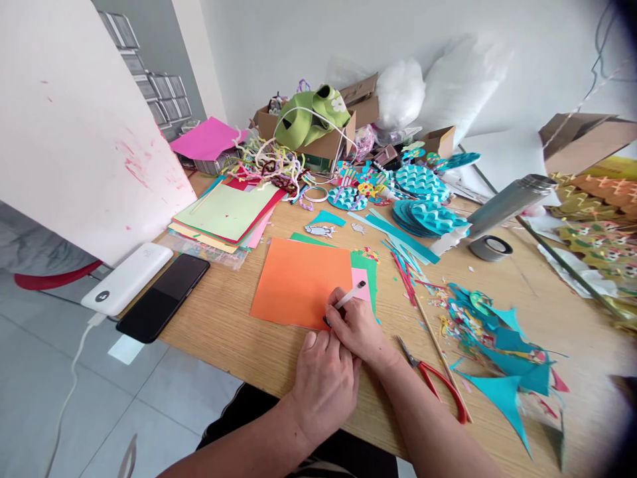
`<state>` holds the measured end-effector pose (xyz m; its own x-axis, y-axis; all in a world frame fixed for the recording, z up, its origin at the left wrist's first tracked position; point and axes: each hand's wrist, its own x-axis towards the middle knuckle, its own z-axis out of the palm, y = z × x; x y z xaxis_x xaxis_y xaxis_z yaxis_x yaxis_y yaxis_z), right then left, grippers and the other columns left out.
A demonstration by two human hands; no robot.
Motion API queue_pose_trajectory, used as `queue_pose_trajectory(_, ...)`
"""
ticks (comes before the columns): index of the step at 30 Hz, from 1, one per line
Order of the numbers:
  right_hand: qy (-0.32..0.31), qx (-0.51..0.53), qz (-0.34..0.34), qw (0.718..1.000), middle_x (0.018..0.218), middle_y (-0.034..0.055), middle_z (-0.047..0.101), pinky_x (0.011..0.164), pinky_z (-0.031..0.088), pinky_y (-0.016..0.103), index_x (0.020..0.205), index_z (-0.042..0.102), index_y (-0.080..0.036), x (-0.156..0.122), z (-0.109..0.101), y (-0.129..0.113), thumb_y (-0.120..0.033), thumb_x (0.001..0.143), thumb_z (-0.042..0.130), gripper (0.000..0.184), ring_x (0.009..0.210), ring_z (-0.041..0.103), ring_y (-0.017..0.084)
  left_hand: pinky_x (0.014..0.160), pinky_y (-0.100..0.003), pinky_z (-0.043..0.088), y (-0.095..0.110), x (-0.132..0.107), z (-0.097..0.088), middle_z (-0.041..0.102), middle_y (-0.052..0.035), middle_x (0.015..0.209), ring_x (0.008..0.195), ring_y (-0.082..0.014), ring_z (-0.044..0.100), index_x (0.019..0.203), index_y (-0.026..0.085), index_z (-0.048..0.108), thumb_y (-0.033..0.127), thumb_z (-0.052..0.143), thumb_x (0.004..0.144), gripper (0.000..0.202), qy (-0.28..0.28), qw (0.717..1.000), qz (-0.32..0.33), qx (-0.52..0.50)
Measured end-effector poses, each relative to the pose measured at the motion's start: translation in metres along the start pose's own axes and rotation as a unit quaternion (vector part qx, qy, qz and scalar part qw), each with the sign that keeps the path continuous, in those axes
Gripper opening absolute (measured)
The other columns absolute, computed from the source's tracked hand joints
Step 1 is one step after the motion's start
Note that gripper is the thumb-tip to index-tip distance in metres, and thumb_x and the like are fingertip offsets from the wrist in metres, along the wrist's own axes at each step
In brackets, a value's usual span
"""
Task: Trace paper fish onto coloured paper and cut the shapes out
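Observation:
My right hand [355,325] is closed around a white pen with black ends [350,296], its lower end at the lower right of an orange paper sheet [303,279]. Against it rests my left hand [326,378], fingers curled at the sheet's near edge; whatever they may hold is hidden. Beneath the orange sheet, green paper [367,265] and a pink piece [361,279] stick out. Right of my hands lie red-handled scissors [438,385] and a thin wooden stick [440,352]. Beyond the sheet are fish cutouts [320,230] and blue paper strips [398,236].
Left are stacked coloured papers [229,212], a black phone [164,299] and a white power bank [127,279]. Blue scraps [502,358] spread right. A steel flask [512,202], its lid [490,248], wavy blue discs [423,212] and pipe cleaners [269,162] stand or lie farther back.

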<state>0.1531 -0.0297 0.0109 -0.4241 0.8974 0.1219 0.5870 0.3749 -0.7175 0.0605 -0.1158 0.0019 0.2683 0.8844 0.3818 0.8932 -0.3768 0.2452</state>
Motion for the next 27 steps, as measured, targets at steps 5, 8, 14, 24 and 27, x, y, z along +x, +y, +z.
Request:
queue_pose_trajectory(5, 0.002, -0.01, -0.003, 1.0, 0.056, -0.0026, 0.049, 0.05, 0.031, 0.023, 0.071, 0.043, -0.02, -0.0008, 0.0003, -0.0001, -0.02, 0.083, 0.042, 0.012, 0.049, 0.043, 0.011, 0.066, -0.04, 0.041, -0.0002, -0.0009, 0.0011, 0.063, -0.0091, 0.087, 0.078, -0.0243, 0.054, 0.091, 0.013, 0.064, 0.018, 0.05, 0.084, 0.016, 0.003, 1.0, 0.0, 0.001)
queue_pose_trajectory(8, 0.001, -0.014, -0.007, 1.0, 0.055, -0.0029, 0.048, 0.051, 0.031, 0.023, 0.071, 0.043, -0.02, -0.001, -0.0005, -0.0004, -0.019, 0.082, 0.042, 0.011, 0.05, 0.042, 0.01, 0.066, -0.04, 0.041, -0.0004, -0.0009, 0.0005, 0.064, -0.0095, 0.088, 0.079, -0.0243, 0.055, 0.09, 0.013, 0.064, 0.018, 0.051, 0.084, 0.015, 0.001, 1.0, 0.0, -0.001)
queue_pose_trajectory(14, -0.003, -0.012, -0.011, 1.0, 0.055, -0.0028, 0.048, 0.051, 0.033, 0.023, 0.072, 0.045, -0.02, -0.001, -0.0019, -0.0023, -0.019, 0.082, 0.043, 0.01, 0.05, 0.042, 0.011, 0.067, -0.04, 0.041, -0.0004, 0.0001, -0.0005, 0.064, -0.0093, 0.089, 0.08, -0.0241, 0.055, 0.092, 0.014, 0.064, 0.017, 0.05, 0.084, 0.016, -0.007, 1.0, -0.002, -0.002)
queue_pose_trajectory(24, -0.007, -0.013, -0.02, 1.0, 0.055, -0.0033, 0.045, 0.051, 0.032, 0.023, 0.071, 0.042, -0.021, -0.0006, -0.002, -0.0027, -0.019, 0.082, 0.043, 0.011, 0.049, 0.041, 0.011, 0.067, -0.041, 0.041, 0.0002, -0.0012, 0.0007, 0.065, -0.0105, 0.093, 0.083, -0.0254, 0.056, 0.094, 0.012, 0.065, 0.016, 0.05, 0.085, 0.018, -0.002, 1.0, 0.001, 0.002)
queue_pose_trajectory(27, -0.006, -0.02, -0.023, 1.0, 0.055, -0.0035, 0.045, 0.051, 0.032, 0.023, 0.071, 0.042, -0.021, -0.0007, -0.0018, -0.0021, -0.019, 0.082, 0.043, 0.011, 0.049, 0.041, 0.011, 0.067, -0.041, 0.041, 0.0, -0.0011, 0.0005, 0.065, -0.0102, 0.091, 0.082, -0.0255, 0.057, 0.094, 0.012, 0.065, 0.016, 0.05, 0.085, 0.018, 0.0, 1.0, 0.001, 0.003)
